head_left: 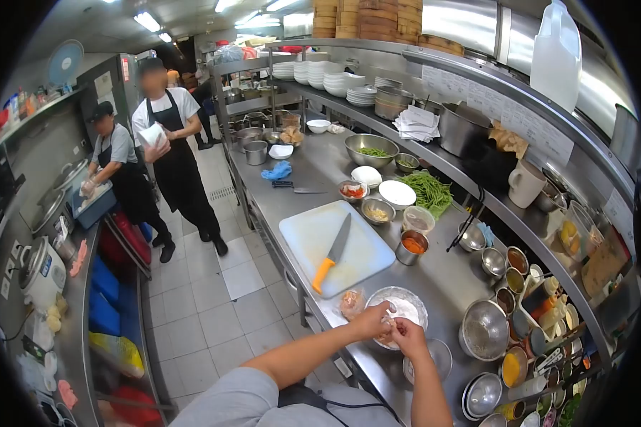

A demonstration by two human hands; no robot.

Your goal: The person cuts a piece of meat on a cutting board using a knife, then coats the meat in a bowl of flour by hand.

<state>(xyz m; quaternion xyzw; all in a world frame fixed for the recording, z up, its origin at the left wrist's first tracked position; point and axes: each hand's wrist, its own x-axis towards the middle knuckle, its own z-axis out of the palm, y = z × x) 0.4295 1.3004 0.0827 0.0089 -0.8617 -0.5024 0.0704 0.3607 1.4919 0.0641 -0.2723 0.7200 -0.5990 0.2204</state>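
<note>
left hand: the person's bare left hand [374, 319], its forearm stretched from the lower left, bends at the wrist over the bowl, fingers curled inward.
right hand: the bare right hand [407, 336], forearm rising steeply from below, meets the left with fingertips pinched together; whether either hand grips a morsel cannot be told.
powder bowl: a round, silver metal bowl [426, 310] of loose white powder [407, 307] sits directly beneath both hands, near the edge of the grey steel surface [303, 174].
bag: a clear plastic bag of pinkish food [352, 304] lies just beside that bowl, on the side toward the cutting board.
cutting board: an orange-handled, steel-bladed knife [336, 249] rests flat on a white rectangular board [303, 231].
fillings: near the board stand a cylindrical steel pot [408, 260] of orange-red contents, a small steel bowl [377, 223] of pale yellow bits and another small bowl [353, 198] of chopped red pieces.
greens: a wide steel bowl [363, 162] holds cut green pieces; long green beans [431, 193] are heaped nearby.
aisle: a person in a black apron [172, 153] clasps a white object.
</note>
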